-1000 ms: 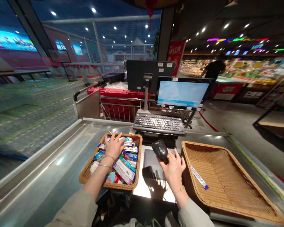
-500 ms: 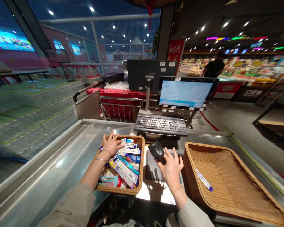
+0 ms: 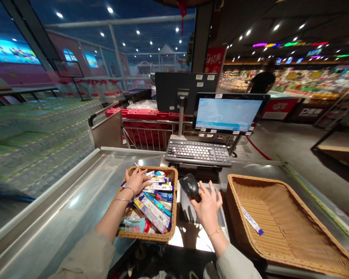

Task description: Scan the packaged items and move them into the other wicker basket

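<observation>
My left hand (image 3: pixel 136 181) rests over the top left of a wicker basket (image 3: pixel 174 201) full of small colourful packets (image 3: pixel 155 211); its fingers are spread, and whether they pinch a packet is hidden. My right hand (image 3: pixel 208 203) holds a black barcode scanner (image 3: pixel 189 185) between thumb and forefinger, the other fingers spread, above a grey plate on the lit counter. The scanner head points to the upper left. At the right, a larger wicker basket (image 3: pixel 282 217) has one long white and purple packet (image 3: pixel 252 221) near its left side.
Behind the baskets stand a keyboard (image 3: pixel 197 151), a lit monitor (image 3: pixel 228 114) and a dark screen's back (image 3: pixel 177 91). A metal counter rim (image 3: pixel 46 190) runs along the left. A person in black (image 3: pixel 262 82) stands far off.
My right hand and the scanner have shifted slightly left. My left hand has moved a little, its fingers now lower and closer together over the packets.
</observation>
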The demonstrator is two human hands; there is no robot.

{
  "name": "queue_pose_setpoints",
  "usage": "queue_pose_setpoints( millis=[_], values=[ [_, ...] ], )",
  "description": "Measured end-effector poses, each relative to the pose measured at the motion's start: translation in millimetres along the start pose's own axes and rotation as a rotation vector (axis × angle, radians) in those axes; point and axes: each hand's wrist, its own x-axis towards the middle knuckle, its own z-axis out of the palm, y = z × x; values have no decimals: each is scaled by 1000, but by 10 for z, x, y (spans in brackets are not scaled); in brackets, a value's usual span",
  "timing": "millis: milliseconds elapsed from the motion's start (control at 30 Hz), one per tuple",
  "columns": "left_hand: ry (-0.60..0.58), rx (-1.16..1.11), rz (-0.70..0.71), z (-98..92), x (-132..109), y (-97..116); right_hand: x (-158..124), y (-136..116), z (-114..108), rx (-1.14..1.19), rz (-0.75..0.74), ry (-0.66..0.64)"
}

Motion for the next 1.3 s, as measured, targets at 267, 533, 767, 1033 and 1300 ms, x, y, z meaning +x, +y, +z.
queue_pose_setpoints(
  millis=[267, 533, 767, 1033, 1300],
  values=[
    [-48, -46, -169, -29, -25, 30, 0, 2, -10, 26, -2, -8],
    [42, -39, -142, -85, -43, 113, -3, 35, -48, 6, -14, -2],
    [294, -10, -28, -160, -102, 327, 16, 41, -104, 38, 0, -7],
    [427, 21, 55, -183, -70, 707, 6, 33, -157, 75, -5, -19],
    [481, -14, 104, -126, -8, 1048, 3, 105, -184, 69, -9, -16]
  ],
)
